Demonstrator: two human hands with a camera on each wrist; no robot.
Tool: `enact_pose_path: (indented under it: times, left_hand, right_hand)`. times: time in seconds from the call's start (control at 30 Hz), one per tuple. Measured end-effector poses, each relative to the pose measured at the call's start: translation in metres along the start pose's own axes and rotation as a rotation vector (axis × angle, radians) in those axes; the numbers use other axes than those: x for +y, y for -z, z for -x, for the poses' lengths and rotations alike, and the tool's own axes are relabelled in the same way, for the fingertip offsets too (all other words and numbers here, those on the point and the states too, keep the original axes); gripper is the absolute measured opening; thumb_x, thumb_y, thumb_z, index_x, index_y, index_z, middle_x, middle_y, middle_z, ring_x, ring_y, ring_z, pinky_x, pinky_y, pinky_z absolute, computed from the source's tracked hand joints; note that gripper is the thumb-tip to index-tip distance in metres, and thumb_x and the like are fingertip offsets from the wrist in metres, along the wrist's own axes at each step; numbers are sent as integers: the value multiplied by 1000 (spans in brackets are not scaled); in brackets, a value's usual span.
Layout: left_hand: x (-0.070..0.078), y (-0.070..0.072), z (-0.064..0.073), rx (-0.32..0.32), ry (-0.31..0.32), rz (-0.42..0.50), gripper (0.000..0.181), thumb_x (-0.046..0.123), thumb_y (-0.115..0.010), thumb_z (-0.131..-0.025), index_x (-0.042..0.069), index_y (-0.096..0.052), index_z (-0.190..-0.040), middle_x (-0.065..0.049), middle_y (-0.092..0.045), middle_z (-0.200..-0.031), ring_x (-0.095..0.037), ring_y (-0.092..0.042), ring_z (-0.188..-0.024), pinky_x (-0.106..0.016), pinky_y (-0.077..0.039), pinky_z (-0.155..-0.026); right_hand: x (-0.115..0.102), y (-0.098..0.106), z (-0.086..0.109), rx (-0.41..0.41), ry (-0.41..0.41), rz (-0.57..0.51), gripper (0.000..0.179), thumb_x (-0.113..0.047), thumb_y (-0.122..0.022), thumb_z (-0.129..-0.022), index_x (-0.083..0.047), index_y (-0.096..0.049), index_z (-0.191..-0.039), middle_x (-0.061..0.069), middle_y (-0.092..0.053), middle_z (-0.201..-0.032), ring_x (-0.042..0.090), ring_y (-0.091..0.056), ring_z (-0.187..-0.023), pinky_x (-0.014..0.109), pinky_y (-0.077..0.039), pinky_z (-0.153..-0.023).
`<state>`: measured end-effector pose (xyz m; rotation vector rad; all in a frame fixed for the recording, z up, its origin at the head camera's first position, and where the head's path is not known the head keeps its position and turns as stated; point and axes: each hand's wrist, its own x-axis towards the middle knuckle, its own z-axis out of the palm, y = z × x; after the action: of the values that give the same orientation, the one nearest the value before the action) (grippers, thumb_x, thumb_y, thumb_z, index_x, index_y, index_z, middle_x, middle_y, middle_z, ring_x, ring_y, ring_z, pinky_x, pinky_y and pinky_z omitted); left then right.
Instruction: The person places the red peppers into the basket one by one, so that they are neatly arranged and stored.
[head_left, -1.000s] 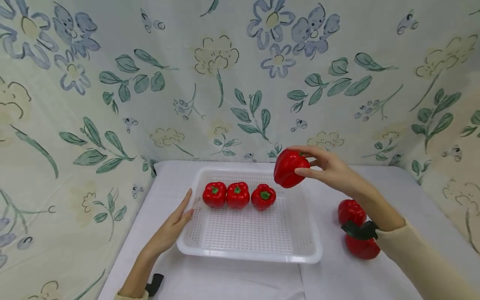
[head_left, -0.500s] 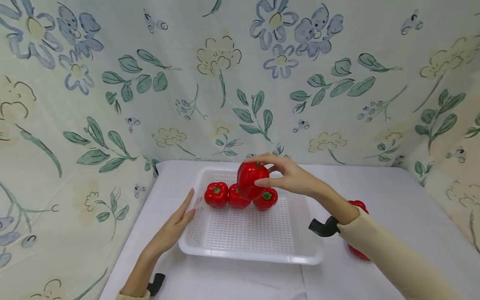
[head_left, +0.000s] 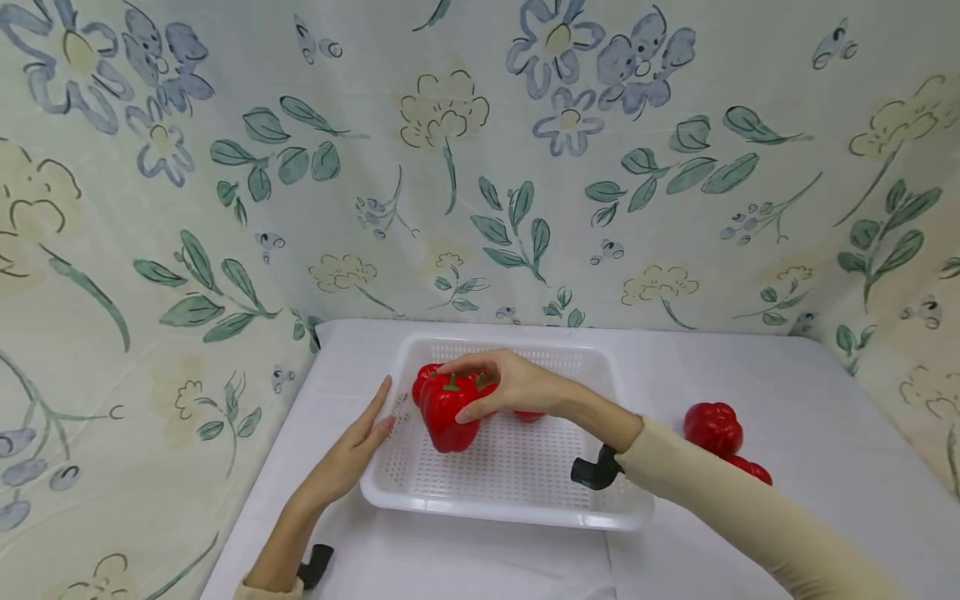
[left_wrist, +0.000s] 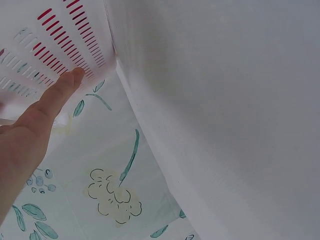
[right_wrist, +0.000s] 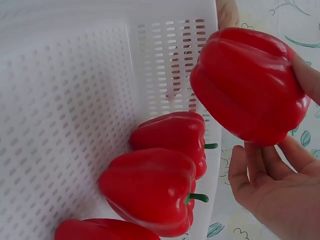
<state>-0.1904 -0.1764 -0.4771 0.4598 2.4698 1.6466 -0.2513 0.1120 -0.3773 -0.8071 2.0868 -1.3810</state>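
My right hand (head_left: 517, 385) pinches a red bell pepper (head_left: 448, 421), its green stem up, above the left part of a white perforated plastic basket (head_left: 510, 518). In the right wrist view the thumb and fingers sit on opposite sides of this pepper (right_wrist: 250, 85). Below it, three more red bell peppers (right_wrist: 150, 190) stand in a row along the basket's back wall; in the head view the hand partly covers them. My left hand (head_left: 341, 458) rests against the basket's left side with straight fingers, which the left wrist view shows along the slotted outer wall (left_wrist: 60, 42).
To the right of the basket, two red bell peppers (head_left: 712, 427) lie on the white-covered table (head_left: 810, 417), the nearer partly hidden by the sleeve. A flower-printed cloth (head_left: 480, 167) hangs behind the table and along its sides.
My right hand has carried its bell pepper leftward from the basket's right rear corner and lowered it over the left side. The left hand stays against the basket.
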Motion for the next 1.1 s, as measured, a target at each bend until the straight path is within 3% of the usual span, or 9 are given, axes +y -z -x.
enact_pose_path:
  times: [0.3,0.53,0.77,1.1]
  left_hand:
    - [-3,0,0,1,1,-5,64,24,-42,-112,26,-11,-168,-14,-16,-174,-50,-35,-151,-58,-52,-106]
    - [-3,0,-1,5,3,-14,64,25,-43,-112,26,-12,-168,-14,-17,-174,-50,-31,-152,-58,-53,-105]
    - [-4,1,-1,5,-4,-30,64,29,-43,-112,25,-12,-168,-15,-15,-174,-50,-27,-154,-60,-51,-106]
    - [-1,0,0,19,13,-32,65,27,-43,-112,24,-11,-168,-14,-16,-174,-48,-28,-154,-63,-48,-107]
  right_hand:
    - [13,-7,-6,-22,-51,-12,68,-11,-86,-78,-23,-63,-142,4,-59,-146,27,-53,-134,41,-62,-98]
    - [24,-18,-11,-47,-33,18,66,-15,-88,-78,-24,-65,-140,1,-61,-143,23,-56,-130,38,-63,-95]
    - [30,-25,-15,-87,17,-24,73,-13,-88,-79,-21,-60,-146,4,-58,-146,25,-56,-132,37,-63,-95]
    - [38,-38,-14,-42,-36,143,67,-19,-90,-80,-23,-64,-142,1,-65,-141,19,-58,-127,31,-64,-91]
